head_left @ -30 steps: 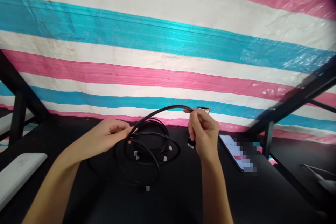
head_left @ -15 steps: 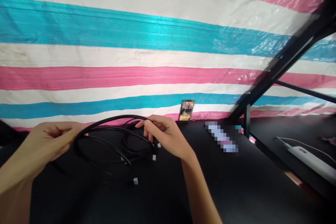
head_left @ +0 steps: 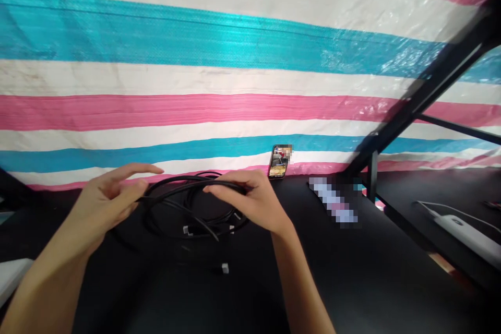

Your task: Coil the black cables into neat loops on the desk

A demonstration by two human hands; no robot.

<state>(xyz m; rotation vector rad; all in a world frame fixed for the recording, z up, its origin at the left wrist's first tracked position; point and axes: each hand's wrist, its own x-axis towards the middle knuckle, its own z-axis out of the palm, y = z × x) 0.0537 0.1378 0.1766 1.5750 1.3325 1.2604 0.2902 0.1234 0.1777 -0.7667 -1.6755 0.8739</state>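
My left hand (head_left: 113,195) has its index finger raised and stretched forward, while its thumb and lower fingers close on a loosely coiled black cable (head_left: 172,188). Part of the cable trails below that hand. On the other side, my right hand (head_left: 246,198) grips the same loops between thumb and fingers. Behind the held loops, another coil of black cable (head_left: 199,173) lies on the table. Pale connector ends (head_left: 191,230) show among the loops. Nearer to me is a single light-coloured connector (head_left: 225,268) on the black surface.
A phone (head_left: 279,162) leans against the striped sheet (head_left: 195,109) behind the black table (head_left: 313,282). Right of it lies a pixelated flat item (head_left: 332,202). Black frame bars (head_left: 422,109) slant on the right, beside a white device with a cord (head_left: 465,235). A white object (head_left: 13,276) shows at left.
My left hand has moved right, toward my right hand, and its index finger has lifted away. The held loops have drawn closer together and lower. The view has shifted slightly.
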